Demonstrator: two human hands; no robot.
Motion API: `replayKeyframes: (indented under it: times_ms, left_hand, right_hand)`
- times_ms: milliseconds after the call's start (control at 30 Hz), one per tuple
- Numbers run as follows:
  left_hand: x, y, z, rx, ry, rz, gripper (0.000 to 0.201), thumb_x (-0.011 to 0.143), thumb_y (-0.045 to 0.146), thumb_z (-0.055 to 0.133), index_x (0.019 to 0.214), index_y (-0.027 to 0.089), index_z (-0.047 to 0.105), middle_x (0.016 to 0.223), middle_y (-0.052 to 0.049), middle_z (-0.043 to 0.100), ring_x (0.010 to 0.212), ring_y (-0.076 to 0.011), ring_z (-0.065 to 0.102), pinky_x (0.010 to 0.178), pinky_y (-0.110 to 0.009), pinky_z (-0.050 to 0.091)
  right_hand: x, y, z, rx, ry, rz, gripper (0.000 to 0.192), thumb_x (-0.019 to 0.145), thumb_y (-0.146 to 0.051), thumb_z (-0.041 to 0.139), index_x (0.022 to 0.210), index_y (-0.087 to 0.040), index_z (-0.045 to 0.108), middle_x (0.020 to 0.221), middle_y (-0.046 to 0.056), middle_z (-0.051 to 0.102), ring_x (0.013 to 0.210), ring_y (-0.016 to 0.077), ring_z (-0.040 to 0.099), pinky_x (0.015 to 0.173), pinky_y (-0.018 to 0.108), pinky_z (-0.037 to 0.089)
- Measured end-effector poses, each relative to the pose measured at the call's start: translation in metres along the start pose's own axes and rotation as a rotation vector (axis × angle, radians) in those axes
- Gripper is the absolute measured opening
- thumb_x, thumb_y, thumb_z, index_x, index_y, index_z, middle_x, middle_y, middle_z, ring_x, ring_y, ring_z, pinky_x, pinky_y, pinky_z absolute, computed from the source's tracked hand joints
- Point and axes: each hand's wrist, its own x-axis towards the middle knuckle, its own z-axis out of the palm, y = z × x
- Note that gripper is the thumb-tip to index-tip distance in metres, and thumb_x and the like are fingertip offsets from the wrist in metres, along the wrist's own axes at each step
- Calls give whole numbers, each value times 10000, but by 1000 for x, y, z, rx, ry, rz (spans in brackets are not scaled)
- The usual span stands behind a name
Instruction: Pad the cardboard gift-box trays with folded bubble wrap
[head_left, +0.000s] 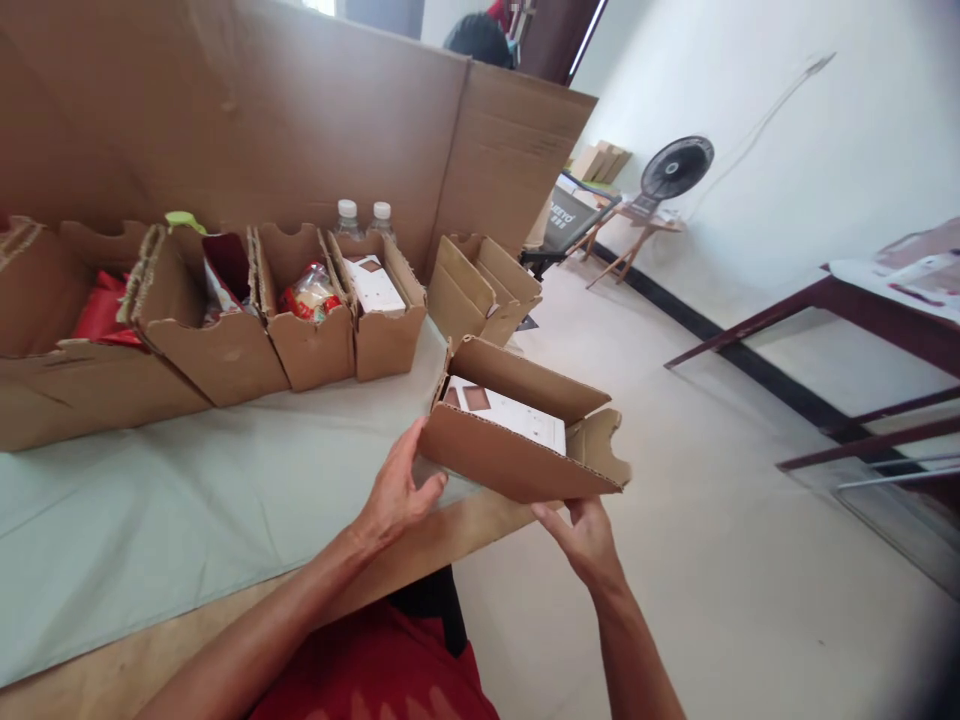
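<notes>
I hold an open cardboard box (510, 460) just past the table's near right corner. My left hand (397, 490) grips its left end, thumb against the side. My right hand (585, 535) supports it from below at the right. Inside the box lies a white carton (517, 415) with a brown patch near its left end. The box's end flaps stand open on the right.
A row of open cardboard boxes (300, 320) with packets and a white carton stands on the pale green table cover (187, 500). Two water bottles (364, 218) stand behind them. A tall cardboard sheet (300, 130) backs the table. A fan (675, 168) and a dark table (862, 310) stand to the right.
</notes>
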Motion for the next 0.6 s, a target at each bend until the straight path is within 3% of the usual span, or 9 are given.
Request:
replayKeyframes:
  times_ms: [100, 200, 333, 400, 467, 533, 600]
  left_hand:
    - [-28, -9, -12, 15, 177, -39, 727, 917, 348, 607, 1590, 240, 353, 1593, -168, 477, 1352, -332, 583, 983, -467, 601]
    - [-47, -14, -46, 33, 381, -69, 723, 923, 372, 616, 1582, 243, 350, 1553, -160, 498, 1416, -332, 524, 1006, -445, 593]
    - [-40, -16, -99, 39, 591, -119, 744, 883, 365, 654, 1563, 232, 383, 1494, -148, 546, 1227, -285, 650, 981, -422, 597]
    - [-33, -19, -118, 43, 674, -148, 767, 858, 355, 661, 1560, 205, 390, 1439, -155, 585, 1100, -258, 691, 904, -399, 617]
    - [-29, -22, -129, 59, 689, -169, 795, 840, 342, 656, 1570, 191, 378, 1419, -166, 599, 1051, -257, 700, 775, -354, 625]
    - [-31, -27, -138, 92, 632, -172, 789, 841, 323, 636, 1577, 198, 380, 1453, -172, 590, 1074, -269, 698, 673, -310, 608]
    - [-40, -33, -151, 169, 560, -153, 713, 857, 301, 610, 1544, 202, 447, 1477, -167, 592, 1129, -279, 690, 654, -300, 605]
  right_hand:
    - [19, -18, 37, -5, -44, -64, 619, 776, -590, 793, 1235, -195, 664, 1274, 164, 727, 1211, 375, 670, 1073, 576, 508]
    - [47, -46, 86, 16, -144, -155, 497, 809, -565, 756, 1131, -194, 687, 1144, 141, 763, 1102, 353, 702, 1022, 553, 536]
    - [81, -85, 158, 142, -264, -255, 452, 826, -496, 705, 1158, -198, 629, 1094, 114, 752, 997, 288, 711, 921, 469, 591]
    - [89, -95, 183, 185, -287, -251, 439, 822, -483, 698, 1152, -207, 613, 1091, 111, 746, 958, 271, 710, 878, 449, 603]
    - [88, -96, 197, 211, -285, -228, 404, 826, -483, 703, 1114, -214, 614, 1081, 111, 743, 947, 269, 714, 868, 447, 603]
    - [79, -87, 201, 231, -274, -190, 403, 843, -499, 702, 1116, -215, 621, 1113, 119, 740, 994, 283, 723, 896, 459, 599]
    - [63, -71, 199, 220, -251, -125, 488, 860, -518, 696, 1233, -213, 618, 1250, 144, 715, 1110, 310, 714, 945, 482, 592]
